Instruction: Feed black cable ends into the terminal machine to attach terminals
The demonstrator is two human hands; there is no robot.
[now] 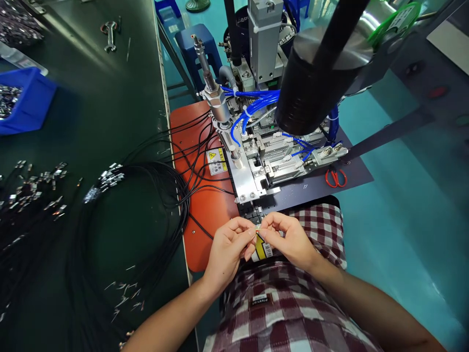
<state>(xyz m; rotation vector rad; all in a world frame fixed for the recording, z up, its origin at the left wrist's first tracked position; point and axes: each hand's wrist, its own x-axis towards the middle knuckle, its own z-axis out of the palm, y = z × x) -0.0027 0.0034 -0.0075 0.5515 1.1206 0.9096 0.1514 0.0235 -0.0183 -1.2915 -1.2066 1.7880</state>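
Head view: a thin orange-red piece (pixel 258 231) is being pinched by the left hand (pixel 232 243) and the right hand (pixel 288 239).
Smooth black cables (pixel 186 195) are being supported, loosely coiled, by the dark tabletop (pixel 98 98) and a flat, round-cornered orange board (pixel 208 217); a shiny metal machine (pixel 246 182) is being crossed by glossy blue tubes (pixel 262 101). Near the machine, the piece is being gripped between pressed-together thumbs and fingers, its tiny, slender form being mostly hidden.

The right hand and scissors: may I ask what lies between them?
In the head view, checked cloth and dark board lie between right hand and scissors.
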